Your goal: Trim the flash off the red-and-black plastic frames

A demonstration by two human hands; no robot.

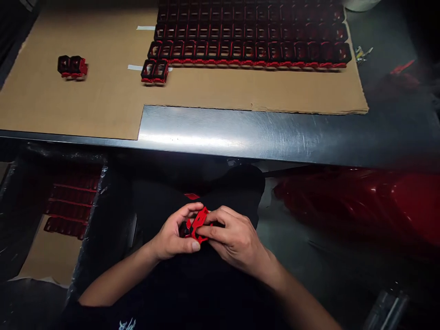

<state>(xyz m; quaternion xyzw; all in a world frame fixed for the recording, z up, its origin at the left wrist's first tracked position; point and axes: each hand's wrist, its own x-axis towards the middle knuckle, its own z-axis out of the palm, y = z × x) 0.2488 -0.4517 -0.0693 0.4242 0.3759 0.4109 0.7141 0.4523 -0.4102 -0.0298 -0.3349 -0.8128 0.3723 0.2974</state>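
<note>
**Me:** What's at the far left of my feed?

**Spotter:** Below the edge of the bench, an open carton lined with black plastic (70, 256) holds rows of ribbed red parts (70, 204).

**Me:** I see those. What's up on the bench?

**Spotter:** A brown corrugated cardboard sheet (85, 105) covers much of the brushed steel bench (240, 133). Near its left side sits a joined pair of red-and-black square frames (72, 66), well apart from the rest. Further right, a second pair (154, 72) sits just beside long, tightly packed rows of matching red-and-black frames (247, 46).

**Me:** And the piece I'm working on?

**Spotter:** The small red plastic piece (197, 224) is off the bench, held above the person's dark-clothed lap.

**Me:** How do my grips stand?

**Spotter:** Both are closed and clamped on it. The left grip (172, 231) wraps its near side, thumb pressed against it, and the right grip (233, 240) closes over it from the other side.

**Me:** Anything further right?

**Spotter:** A glossy dark-red plastic sack (360, 204) bulges below the bench edge. Small metal bits (363, 54) lie on the steel past the cardboard, too small for me to identify.
</note>
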